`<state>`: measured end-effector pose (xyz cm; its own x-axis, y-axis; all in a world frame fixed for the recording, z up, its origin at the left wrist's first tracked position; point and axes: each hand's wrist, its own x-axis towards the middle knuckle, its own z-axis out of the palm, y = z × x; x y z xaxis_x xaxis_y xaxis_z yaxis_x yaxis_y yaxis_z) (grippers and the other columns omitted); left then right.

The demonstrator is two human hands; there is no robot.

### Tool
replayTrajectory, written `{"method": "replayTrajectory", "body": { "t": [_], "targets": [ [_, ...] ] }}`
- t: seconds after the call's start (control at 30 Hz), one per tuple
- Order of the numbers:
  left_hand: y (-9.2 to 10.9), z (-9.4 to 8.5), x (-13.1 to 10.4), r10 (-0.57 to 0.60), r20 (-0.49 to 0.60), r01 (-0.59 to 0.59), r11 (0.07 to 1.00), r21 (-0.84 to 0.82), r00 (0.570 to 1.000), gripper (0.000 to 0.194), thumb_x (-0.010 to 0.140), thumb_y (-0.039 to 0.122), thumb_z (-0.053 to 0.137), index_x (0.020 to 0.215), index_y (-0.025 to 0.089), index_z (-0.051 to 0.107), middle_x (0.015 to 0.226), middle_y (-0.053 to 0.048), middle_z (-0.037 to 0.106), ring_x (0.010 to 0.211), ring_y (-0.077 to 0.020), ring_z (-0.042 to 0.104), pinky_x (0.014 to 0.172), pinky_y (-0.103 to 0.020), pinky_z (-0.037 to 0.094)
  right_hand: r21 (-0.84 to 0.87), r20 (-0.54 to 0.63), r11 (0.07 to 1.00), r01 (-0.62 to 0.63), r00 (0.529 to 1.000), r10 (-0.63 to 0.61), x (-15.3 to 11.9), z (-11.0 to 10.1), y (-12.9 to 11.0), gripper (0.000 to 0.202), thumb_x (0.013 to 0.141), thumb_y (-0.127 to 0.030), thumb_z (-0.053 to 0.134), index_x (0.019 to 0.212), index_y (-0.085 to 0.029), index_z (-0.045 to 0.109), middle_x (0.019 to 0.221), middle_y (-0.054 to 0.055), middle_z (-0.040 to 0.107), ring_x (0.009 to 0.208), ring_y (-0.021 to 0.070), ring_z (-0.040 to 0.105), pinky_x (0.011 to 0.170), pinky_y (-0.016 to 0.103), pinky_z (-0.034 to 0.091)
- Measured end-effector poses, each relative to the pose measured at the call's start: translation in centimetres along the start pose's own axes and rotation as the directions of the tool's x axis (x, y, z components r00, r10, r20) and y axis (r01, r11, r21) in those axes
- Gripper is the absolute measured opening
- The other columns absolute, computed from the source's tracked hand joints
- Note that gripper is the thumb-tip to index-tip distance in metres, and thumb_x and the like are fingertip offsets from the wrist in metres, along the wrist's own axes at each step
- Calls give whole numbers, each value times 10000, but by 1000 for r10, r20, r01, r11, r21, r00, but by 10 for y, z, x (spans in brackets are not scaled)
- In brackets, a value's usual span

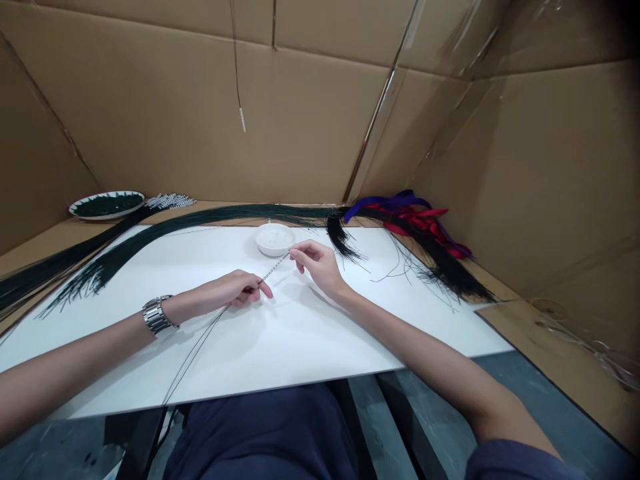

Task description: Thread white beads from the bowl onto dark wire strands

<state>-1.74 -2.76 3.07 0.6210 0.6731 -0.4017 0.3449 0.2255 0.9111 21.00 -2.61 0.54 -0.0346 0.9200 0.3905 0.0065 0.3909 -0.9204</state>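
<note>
A thin dark cord with a light, patterned section that looks like small beads is stretched between my two hands, over the white board. My left hand, with a metal watch on its wrist, closes round the cord at the lower end of this section; the index finger sticks out. From there two loose dark cord lengths run down past the board's front edge. My right hand pinches the upper end between thumb and fingertips. Just behind the right fingertips stands a small white bowl with whitish bits in it.
Bundles of dark green cords and black cords lie along the back, beside red ribbons and purple ribbon. At the back left are a plate and striped pieces. Cardboard walls surround the white board.
</note>
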Motion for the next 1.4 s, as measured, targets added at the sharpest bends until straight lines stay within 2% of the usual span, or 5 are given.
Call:
{"method": "replayTrajectory", "body": {
  "t": [0.27, 0.57, 0.8, 1.03, 1.4],
  "targets": [
    [2, 0, -6, 188, -242, -155, 976, 151, 952, 331, 901, 338, 429, 639, 164, 532, 503, 64, 239, 444, -81, 199, 427, -246, 163, 15, 97, 1000, 16, 995, -17, 3, -6, 0, 259, 827, -417, 742, 823, -166, 679, 743, 0, 637, 548, 85, 500, 526, 240, 407],
    [-2, 8, -13, 399, -135, -370, 907, 199, 907, 404, 967, 514, 458, 813, 163, 587, 525, 90, 224, 459, -75, 204, 460, -218, 163, 105, 157, 991, 88, 982, -104, 1, -10, -4, 180, 861, -354, 727, 863, -181, 676, 758, 7, 673, 536, 90, 523, 533, 255, 418],
    [-9, 6, -1, 286, -169, -250, 947, 203, 943, 376, 902, 488, 498, 983, 154, 649, 668, 31, 460, 606, -123, 465, 607, -243, 406, 21, 173, 996, 92, 980, -94, -1, -12, -7, 171, 851, -358, 739, 858, -192, 699, 792, 17, 663, 598, 98, 525, 541, 249, 416],
    [4, 12, -11, 132, -299, -83, 982, 170, 945, 328, 837, 463, 546, 906, 169, 676, 567, 72, 275, 465, -86, 252, 447, -226, 156, -48, 218, 995, 86, 973, -73, -2, -11, -6, 162, 855, -351, 731, 855, -192, 700, 820, 14, 666, 653, 101, 539, 600, 248, 433],
    [0, 11, -12, 322, -321, -305, 947, 101, 891, 331, 867, 461, 600, 835, 143, 683, 567, 69, 266, 502, -76, 182, 463, -230, 129, -218, 264, 917, 334, 925, -274, 0, -18, -14, 147, 905, -326, 668, 851, -195, 711, 844, 52, 708, 740, 152, 629, 624, 279, 479]
  ]
}}
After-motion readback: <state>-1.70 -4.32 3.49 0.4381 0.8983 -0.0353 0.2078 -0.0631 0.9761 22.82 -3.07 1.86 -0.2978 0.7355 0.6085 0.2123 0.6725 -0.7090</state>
